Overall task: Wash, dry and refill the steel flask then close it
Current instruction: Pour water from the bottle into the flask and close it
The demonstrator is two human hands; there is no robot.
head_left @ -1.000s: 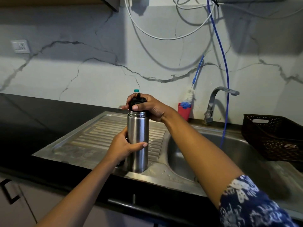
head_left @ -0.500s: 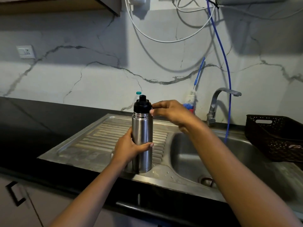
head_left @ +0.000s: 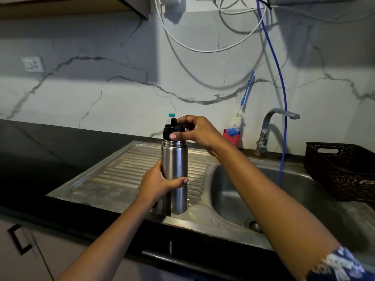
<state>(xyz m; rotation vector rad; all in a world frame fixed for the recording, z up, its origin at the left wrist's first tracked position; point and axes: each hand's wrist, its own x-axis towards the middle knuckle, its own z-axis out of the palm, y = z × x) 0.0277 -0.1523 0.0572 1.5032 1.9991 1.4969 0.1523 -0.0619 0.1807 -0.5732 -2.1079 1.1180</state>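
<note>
Hands are both on the steel flask (head_left: 175, 171), which stands upright on the ribbed drainboard (head_left: 121, 173), near its front lip and just beside the basin (head_left: 253, 191). The left hand (head_left: 157, 185) wraps the body low down, thumb across the front, bracing it. The right hand (head_left: 199, 132) curls over the black cap (head_left: 170, 131), thumb pressed to its near side and fingers round the back. I judge the step to be a twist of the cap, but whether it is being loosened for the wash or tightened at the finish I cannot tell; the cap sits on the neck, and a few water drops lie by the base. The next turn calls for a firm hold below so the base does not skate on wet steel. The drainboard's lip at six o'clock is close, so any slide should go away from it. The basin drops off at three o'clock, with the tap (head_left: 269, 126) and a hanging blue hose (head_left: 282, 110) at about two, and a dark basket (head_left: 341, 169) well beyond. A red cup (head_left: 232, 137) stands at one o'clock. Dark counter (head_left: 50, 151) stretches out at nine o'clock.
</note>
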